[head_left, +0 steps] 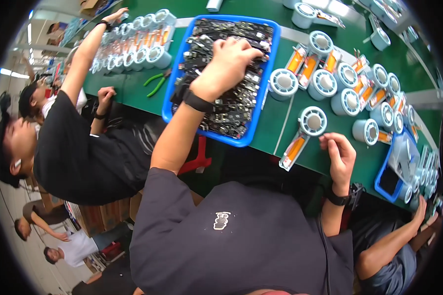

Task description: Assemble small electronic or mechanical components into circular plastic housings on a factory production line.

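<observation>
Looks like a factory assembly workshop. Shows a long green surface (268, 136) under a blue tray (240, 143) heaped with small circuit boards (236, 101). Repeats matching pale-blue, round-headed units (323, 83) left and right of the tray. Has co-workers (91, 169) on both sides of the tray.

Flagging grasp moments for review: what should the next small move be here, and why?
Perhaps pinch and lift one of the circuit boards with the left hand: it is over their heap in the blue tray, while a light-blue fan housing lies near the right hand, its orange cylinder exposed. Whether a board is gripped is hidden.
</observation>
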